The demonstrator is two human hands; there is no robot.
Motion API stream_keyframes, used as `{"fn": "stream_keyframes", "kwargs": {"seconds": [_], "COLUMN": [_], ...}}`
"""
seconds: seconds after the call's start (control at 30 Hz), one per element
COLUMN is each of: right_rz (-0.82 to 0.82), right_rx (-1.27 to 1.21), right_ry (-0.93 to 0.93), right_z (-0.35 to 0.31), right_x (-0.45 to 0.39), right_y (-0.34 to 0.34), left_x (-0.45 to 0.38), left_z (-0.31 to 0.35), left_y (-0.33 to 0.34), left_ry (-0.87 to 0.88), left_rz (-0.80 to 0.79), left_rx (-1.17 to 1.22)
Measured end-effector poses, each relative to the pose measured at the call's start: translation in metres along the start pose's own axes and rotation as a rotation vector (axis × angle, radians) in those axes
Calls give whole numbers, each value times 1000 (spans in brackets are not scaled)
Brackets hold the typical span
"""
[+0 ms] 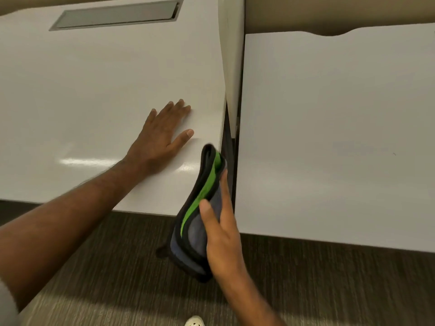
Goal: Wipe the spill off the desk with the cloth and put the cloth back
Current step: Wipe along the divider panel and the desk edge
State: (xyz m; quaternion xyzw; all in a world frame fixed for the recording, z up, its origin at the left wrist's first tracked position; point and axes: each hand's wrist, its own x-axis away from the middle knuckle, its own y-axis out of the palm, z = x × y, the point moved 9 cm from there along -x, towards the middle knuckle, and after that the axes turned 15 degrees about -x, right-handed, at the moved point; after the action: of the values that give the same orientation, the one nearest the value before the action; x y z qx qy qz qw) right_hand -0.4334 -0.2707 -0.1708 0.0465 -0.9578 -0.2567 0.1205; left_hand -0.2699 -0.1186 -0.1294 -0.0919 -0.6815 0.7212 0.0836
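My right hand (221,234) grips a folded cloth (197,208), grey-blue with black edging and a green stripe. The cloth hangs upright in the air past the front right corner of the white desk (82,90), its top tip level with the desk's right edge. My left hand (162,137) lies flat on the desk top, palm down and fingers spread, just left of the cloth. I see no spill on the glossy surface, only light reflections.
A grey cable slot (117,16) is set into the desk's far side. A white divider panel (231,67) and a dark gap separate it from a second white desk (334,137) on the right. Dark carpet (117,267) lies below, with a white shoe (194,321) at the bottom.
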Motion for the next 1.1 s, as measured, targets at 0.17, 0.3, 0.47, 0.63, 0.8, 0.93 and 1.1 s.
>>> {"fn": "stream_keyframes", "kwargs": {"seconds": [0.17,0.3,0.47,0.63,0.8,0.93,1.1], "right_rz": [-11,48,43,7,48,66,107], "right_rx": [82,145,89,102,153,204,202], "right_ry": [26,-29,-59,-35,-9,-49,-57], "right_z": [-5,-32,-33,-6,-9,-43,-53], "right_x": [-40,-108,-103,-43,-50,-118,-134], "right_y": [-1,-6,-5,-6,-4,-3,-3], "left_x": [0,0,-1,0,0,-1,-1], "left_z": [0,0,1,2,4,4,4], "left_y": [0,-2,-3,-3,-4,-5,-6], "left_ry": [1,-3,1,2,4,4,8], "left_rz": [-3,0,-14,-10,3,4,6], "left_rx": [-13,-8,-18,-15,-18,-46,-52]}}
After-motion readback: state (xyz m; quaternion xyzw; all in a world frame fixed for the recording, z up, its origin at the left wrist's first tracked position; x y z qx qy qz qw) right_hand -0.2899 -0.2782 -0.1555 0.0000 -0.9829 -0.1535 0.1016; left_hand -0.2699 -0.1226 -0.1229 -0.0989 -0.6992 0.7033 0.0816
